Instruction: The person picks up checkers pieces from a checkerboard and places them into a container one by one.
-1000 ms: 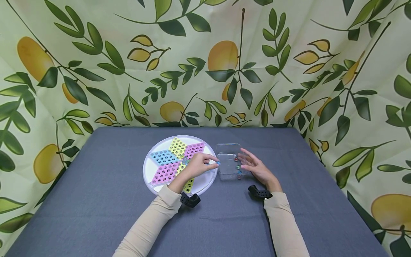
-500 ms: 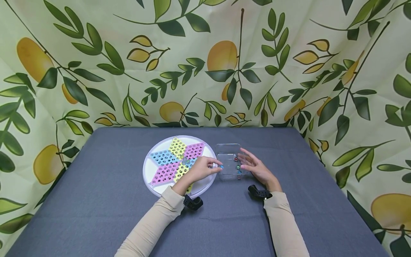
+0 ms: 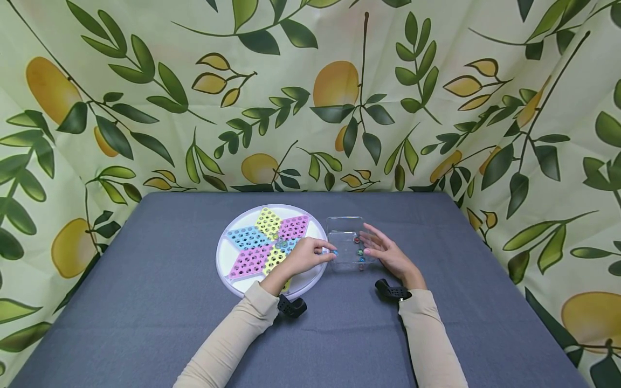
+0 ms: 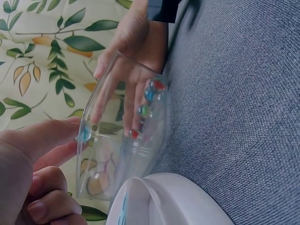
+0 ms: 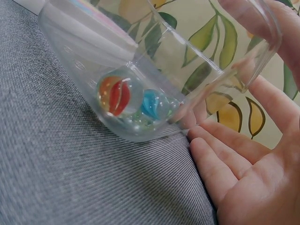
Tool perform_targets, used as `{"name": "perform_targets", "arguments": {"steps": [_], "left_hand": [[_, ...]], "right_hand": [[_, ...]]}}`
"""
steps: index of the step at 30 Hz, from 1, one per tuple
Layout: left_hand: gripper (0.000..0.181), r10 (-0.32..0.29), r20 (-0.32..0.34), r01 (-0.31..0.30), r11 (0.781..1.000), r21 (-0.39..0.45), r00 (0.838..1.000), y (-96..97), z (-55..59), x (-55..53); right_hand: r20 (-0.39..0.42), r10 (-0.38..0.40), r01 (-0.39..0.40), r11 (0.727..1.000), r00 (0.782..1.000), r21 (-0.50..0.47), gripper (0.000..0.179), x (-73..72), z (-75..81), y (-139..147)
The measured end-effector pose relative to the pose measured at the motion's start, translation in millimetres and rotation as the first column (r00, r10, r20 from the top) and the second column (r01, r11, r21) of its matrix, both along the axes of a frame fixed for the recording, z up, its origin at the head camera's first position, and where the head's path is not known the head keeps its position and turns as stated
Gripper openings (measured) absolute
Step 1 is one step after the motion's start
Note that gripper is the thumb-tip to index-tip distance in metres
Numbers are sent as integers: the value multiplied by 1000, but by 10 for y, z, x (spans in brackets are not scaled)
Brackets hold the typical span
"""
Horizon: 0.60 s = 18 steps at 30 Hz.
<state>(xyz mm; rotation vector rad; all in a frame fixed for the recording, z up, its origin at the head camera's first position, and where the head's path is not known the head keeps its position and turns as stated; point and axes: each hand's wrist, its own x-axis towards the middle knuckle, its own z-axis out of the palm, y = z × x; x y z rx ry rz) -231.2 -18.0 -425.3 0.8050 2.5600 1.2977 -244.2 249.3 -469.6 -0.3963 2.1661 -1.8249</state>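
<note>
My left hand (image 3: 303, 257) pinches a blue glass marble (image 4: 84, 132) between thumb and fingertips, at the left rim of a clear plastic box (image 3: 345, 217). From the right, my right hand (image 3: 392, 260) rests its extended fingers against the box's outer wall. Inside the box lie several marbles; in the right wrist view a red-and-orange marble (image 5: 114, 95) and a blue marble (image 5: 153, 104) show through the wall. Left of the box, partly under my left forearm, is a round white Chinese checkers board (image 3: 224, 267) with a yellow, pink and blue star full of holes.
The box and board stand close together on a table with a grey cloth (image 3: 160, 302). Behind and at the sides hangs a curtain (image 3: 291, 64) printed with leaves and fruit. A black wrist camera (image 3: 292, 306) sits on each arm.
Holding the blue marble, my left hand has moved slightly right, from over the board's edge to the box's left rim, and then stayed there. The right hand has stayed in place.
</note>
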Motion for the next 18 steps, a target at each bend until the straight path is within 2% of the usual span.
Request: {"name": "perform_targets", "arguments": {"steps": [11,18], "left_hand": [[25,-10,5,10,1000,10,1000,-21,-26,-1],[26,-7,6,6,1000,30,1000,-78,-1,12]], "right_hand": [[1,6,-6,1000,1000,-6,77,-9,-15,2],[5,4,-4,1000,1000,-8,77,-12,-16,6]]}}
